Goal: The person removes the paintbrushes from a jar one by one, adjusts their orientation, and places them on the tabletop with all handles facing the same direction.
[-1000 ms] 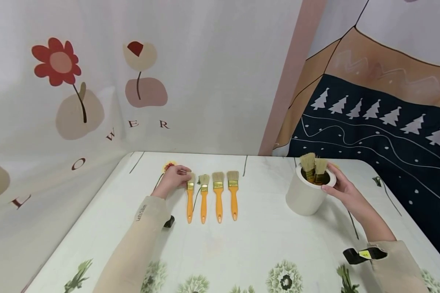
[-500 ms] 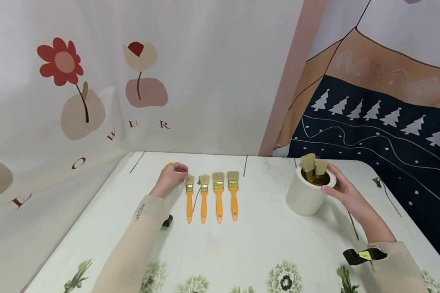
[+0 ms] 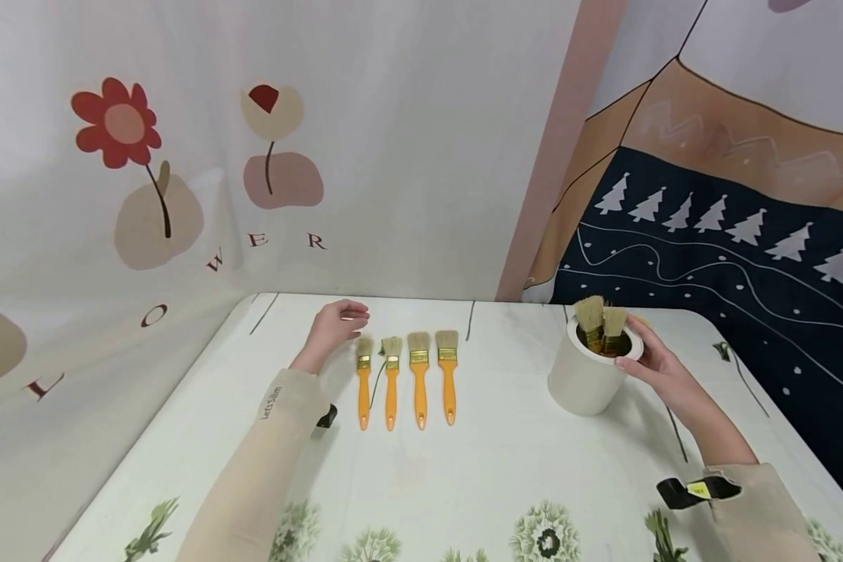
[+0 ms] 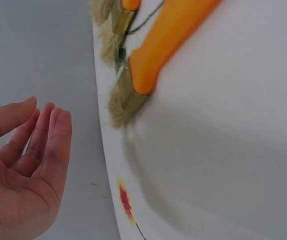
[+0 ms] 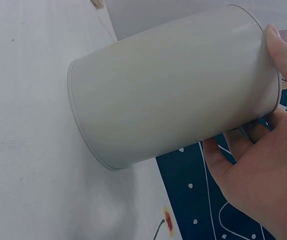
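In the head view, several paintbrushes with orange handles lie side by side, bristles pointing away from me. My left hand [image 3: 336, 328] hovers just beyond the bristles of the leftmost paintbrush [image 3: 364, 398]; the left wrist view shows its fingers loosely bent and nothing between them, with that brush's bristles [image 4: 121, 102] a short way off. On the right, my right hand [image 3: 663, 367] grips the rim of a white cylindrical container [image 3: 581, 382], thumb on the near side. Two paintbrushes [image 3: 590, 318] stand in it, bristles up. In the right wrist view the container's plain side [image 5: 173, 90] hides its contents.
A white cloth printed with flowers and stems covers the table [image 3: 464, 468]. Behind it hangs a pale flower-printed curtain [image 3: 407, 156], and at the right a dark cloth with white trees [image 3: 674, 250]. A black strap [image 3: 698, 490] is on the right sleeve.
My left hand's fingers have come off the leftmost paintbrush's bristles and moved slightly away toward the far edge; that brush lies a little straighter. The right hand and container have stayed put.
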`<act>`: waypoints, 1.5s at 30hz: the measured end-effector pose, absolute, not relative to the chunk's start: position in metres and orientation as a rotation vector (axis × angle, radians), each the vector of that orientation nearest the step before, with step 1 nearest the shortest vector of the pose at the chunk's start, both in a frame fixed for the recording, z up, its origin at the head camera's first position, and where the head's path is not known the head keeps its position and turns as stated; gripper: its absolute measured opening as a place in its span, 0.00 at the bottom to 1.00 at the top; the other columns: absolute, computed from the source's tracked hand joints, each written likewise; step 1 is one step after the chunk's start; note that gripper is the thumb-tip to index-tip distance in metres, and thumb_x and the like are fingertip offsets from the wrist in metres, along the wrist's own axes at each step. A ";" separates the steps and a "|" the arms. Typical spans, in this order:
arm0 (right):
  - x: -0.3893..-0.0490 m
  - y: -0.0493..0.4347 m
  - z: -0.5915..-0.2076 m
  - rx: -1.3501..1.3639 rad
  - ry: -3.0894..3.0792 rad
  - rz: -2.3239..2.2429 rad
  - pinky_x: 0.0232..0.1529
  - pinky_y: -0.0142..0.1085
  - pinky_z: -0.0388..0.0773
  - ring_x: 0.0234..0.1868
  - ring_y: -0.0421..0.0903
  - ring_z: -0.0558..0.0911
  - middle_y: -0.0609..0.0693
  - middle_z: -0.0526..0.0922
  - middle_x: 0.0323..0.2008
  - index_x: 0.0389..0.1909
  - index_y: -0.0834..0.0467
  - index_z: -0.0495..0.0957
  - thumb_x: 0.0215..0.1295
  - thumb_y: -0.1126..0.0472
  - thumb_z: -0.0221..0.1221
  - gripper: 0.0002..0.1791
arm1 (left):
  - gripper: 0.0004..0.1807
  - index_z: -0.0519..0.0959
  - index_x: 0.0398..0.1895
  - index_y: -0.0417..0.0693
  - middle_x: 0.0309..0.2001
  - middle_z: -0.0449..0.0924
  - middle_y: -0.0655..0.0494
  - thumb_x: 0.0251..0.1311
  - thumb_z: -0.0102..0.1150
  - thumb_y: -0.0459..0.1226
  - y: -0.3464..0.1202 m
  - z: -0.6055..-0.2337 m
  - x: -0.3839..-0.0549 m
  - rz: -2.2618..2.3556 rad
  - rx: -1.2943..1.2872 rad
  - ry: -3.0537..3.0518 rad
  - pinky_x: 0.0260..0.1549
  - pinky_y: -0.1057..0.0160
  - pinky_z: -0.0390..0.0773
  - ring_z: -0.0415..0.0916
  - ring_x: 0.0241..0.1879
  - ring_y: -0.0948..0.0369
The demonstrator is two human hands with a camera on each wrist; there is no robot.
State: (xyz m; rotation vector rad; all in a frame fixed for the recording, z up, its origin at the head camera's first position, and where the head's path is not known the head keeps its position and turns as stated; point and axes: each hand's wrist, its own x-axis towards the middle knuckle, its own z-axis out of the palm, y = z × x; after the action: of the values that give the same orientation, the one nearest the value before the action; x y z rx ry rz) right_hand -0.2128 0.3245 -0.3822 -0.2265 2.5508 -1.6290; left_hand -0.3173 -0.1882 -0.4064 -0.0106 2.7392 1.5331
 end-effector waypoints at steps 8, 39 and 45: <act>-0.213 0.323 -0.382 -0.233 2.562 -1.611 0.55 0.09 0.57 0.79 0.66 0.35 0.51 0.23 0.80 0.80 0.46 0.30 0.77 0.52 0.52 0.46 | 0.19 0.74 0.62 0.37 0.58 0.79 0.40 0.71 0.56 0.33 -0.172 -0.394 -0.315 1.637 0.006 2.662 0.54 0.56 0.84 0.79 0.58 0.47; -0.214 0.323 -0.385 -0.222 2.582 -1.584 0.51 0.10 0.64 0.78 0.66 0.43 0.53 0.27 0.81 0.80 0.43 0.29 0.77 0.50 0.51 0.46 | 0.21 0.75 0.61 0.45 0.57 0.83 0.50 0.67 0.62 0.41 -0.016 -0.364 -0.303 1.919 0.406 2.476 0.60 0.57 0.78 0.79 0.58 0.54; -0.214 0.323 -0.384 -0.207 2.583 -1.571 0.51 0.11 0.65 0.78 0.66 0.45 0.53 0.27 0.81 0.80 0.42 0.29 0.77 0.50 0.52 0.46 | 0.22 0.77 0.59 0.46 0.56 0.83 0.51 0.65 0.64 0.44 0.026 -0.362 -0.292 1.944 0.447 2.438 0.56 0.63 0.81 0.80 0.57 0.56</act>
State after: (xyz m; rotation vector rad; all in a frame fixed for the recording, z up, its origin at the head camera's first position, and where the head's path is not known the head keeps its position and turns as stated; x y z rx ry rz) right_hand -0.2143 0.3229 -0.3836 -0.2071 2.5835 -1.5710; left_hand -0.2925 0.0257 -0.3621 0.4470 2.4379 1.9439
